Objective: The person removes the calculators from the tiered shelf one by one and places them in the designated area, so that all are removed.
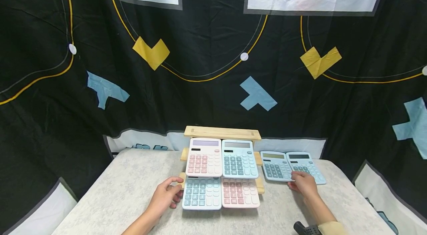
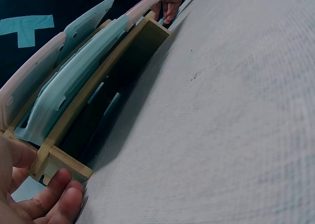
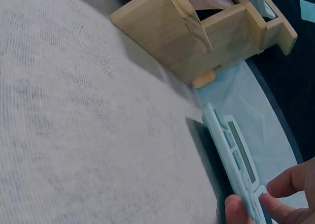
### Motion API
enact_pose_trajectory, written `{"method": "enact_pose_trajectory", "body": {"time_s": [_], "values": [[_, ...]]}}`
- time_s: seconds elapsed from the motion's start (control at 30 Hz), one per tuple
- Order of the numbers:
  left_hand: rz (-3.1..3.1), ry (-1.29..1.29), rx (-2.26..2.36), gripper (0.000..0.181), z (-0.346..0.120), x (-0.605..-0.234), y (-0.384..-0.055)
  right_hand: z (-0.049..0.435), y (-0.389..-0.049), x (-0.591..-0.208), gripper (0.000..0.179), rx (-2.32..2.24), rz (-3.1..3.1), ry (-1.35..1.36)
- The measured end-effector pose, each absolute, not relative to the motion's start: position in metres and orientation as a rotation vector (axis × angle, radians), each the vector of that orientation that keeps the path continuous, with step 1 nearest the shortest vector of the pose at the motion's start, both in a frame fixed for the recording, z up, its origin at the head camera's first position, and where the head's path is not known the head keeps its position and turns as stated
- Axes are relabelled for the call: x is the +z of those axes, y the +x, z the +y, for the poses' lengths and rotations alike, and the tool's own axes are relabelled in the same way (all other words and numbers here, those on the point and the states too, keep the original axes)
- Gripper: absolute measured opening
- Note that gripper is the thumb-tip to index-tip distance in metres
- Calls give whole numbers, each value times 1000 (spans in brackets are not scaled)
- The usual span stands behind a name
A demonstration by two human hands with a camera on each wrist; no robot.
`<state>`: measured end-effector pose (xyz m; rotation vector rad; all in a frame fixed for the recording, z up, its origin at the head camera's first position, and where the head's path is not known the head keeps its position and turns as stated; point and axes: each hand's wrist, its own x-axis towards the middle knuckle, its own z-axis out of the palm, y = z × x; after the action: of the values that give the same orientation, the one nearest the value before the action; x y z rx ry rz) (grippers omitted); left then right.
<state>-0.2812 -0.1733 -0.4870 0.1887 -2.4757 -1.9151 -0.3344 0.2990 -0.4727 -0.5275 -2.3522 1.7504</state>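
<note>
A tiered wooden rack (image 1: 222,133) holds a pink calculator (image 1: 204,157) and a blue calculator (image 1: 240,159) on its upper tier, with a blue one (image 1: 201,193) and a pink one (image 1: 240,193) below. My left hand (image 1: 164,195) grips the rack's left end with curled fingers; the left wrist view has its fingertips (image 2: 60,178) at the wooden corner. To the right lie two more blue calculators side by side. My right hand (image 1: 304,184) pinches the near edge of the left blue calculator (image 1: 276,166), also seen in the right wrist view; the right blue calculator (image 1: 305,166) is partly covered.
The rack stands on a pale table (image 1: 126,186) whose far corners are rounded. Behind hangs a dark cloth (image 1: 213,105) with yellow and blue tape shapes. A dark band (image 1: 307,229) is on the right wrist.
</note>
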Motion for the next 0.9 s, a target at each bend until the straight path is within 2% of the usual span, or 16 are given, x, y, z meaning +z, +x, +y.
{"method": "enact_pose_trajectory", "body": {"time_s": [0.4, 0.6, 0.9], "values": [[-2477, 193, -1908, 29, -172, -484, -280, 296, -324, -469, 47, 1423, -2473, -622], [-2473, 193, -1912, 29, -173, -484, -279, 301, -321, -470, 44, 1393, -2429, -599], [-2473, 189, -1914, 29, -172, -486, -280, 323, -316, -466, 42, 1360, -2343, -715]]}}
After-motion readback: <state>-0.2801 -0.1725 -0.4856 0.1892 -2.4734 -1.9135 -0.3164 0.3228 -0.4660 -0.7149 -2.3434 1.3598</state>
